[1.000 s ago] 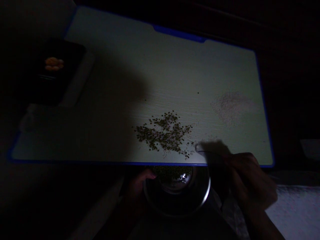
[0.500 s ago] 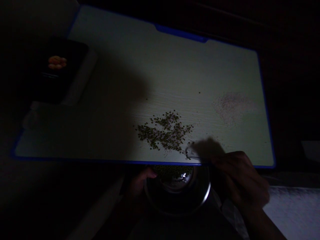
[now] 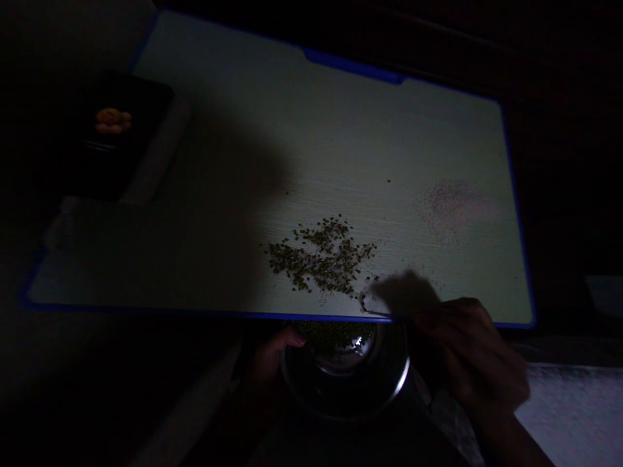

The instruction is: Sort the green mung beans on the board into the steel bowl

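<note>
Board (image 3: 292, 117): pale, finely scored, blue-rimmed; bare surface runs along the far edge. Left edge: dark slab-shaped object (image 3: 139, 123) with lit orange picture, overhanging the rim and blocking that side. Below near edge, centre-left: left hand (image 3: 272, 353), thumb hooked over the rim of a shiny round metal bowl (image 3: 350, 399), other fingers hidden; more green grains inside. Near edge, centre: small green grains (image 3: 321, 263), loose scatter mixed with pale bits. Right of these, at the near edge: thin implement (image 3: 377, 314), tip by the grains, pinched by right hand (image 3: 477, 350), which covers the rim near the right corner. Right edge: pale granular heap (image 3: 452, 207).
</note>
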`<state>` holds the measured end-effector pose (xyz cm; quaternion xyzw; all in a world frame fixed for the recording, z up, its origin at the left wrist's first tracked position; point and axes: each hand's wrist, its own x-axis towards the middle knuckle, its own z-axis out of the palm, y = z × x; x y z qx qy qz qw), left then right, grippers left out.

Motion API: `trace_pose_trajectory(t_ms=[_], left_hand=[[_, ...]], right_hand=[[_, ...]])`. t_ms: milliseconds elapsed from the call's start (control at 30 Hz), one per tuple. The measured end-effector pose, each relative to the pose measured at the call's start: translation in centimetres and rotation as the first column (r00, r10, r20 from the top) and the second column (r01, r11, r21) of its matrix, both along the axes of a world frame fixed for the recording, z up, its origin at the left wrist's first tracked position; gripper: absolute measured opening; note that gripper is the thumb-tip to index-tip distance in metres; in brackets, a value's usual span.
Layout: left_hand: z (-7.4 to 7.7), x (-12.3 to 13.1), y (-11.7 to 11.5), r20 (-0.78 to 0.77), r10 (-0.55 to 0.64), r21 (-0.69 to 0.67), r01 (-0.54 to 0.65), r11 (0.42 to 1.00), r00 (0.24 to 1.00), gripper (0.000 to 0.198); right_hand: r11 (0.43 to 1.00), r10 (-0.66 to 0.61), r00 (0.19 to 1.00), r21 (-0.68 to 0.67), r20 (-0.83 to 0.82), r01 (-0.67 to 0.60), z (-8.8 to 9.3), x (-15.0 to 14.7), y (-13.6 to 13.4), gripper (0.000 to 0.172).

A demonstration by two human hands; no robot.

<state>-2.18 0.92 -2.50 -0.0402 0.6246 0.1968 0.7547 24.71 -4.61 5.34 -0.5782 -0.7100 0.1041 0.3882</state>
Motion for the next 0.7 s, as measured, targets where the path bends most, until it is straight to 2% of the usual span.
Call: trace_pose_trajectory(t_ms=[100, 200, 333, 567, 700], left_hand=[[0.3, 0.4, 0.1, -0.007, 0.014, 0.043, -0.014, 0.999, 1.0, 0.011], [0.6, 0.7, 0.4, 0.011, 0.047, 0.018, -0.047, 0.999, 0.999, 0.021], [0.6, 0.7, 0.4, 0.069, 0.05, -0.014, -0.049, 0.999, 0.996, 0.018], [2.2, 1.3, 1.3, 0.03, 0.08, -0.038, -0.078, 0.996, 0.996, 0.023], [2.4, 1.4, 1.4, 0.022, 0.083, -0.078, -0.082, 0.994, 0.996, 0.015]], right_hand=[[1.0, -0.009, 1.0, 0.004, 0.018, 0.009, 0.1, -0.1, 0.6, 0.051], [1.0, 0.004, 0.999, 0.011, 0.037, -0.004, 0.0, -0.2, 1.4, 0.051], [1.0, 0.024, 0.999, 0.011, 0.046, -0.025, 0.0, -0.2, 2.0, 0.05], [0.999, 0.039, 0.998, -0.011, 0.041, -0.039, -0.1, 0.2, 1.6, 0.048], [0.999, 0.036, 0.999, -0.001, 0.035, -0.036, -0.3, 0.5, 1.3, 0.043]])
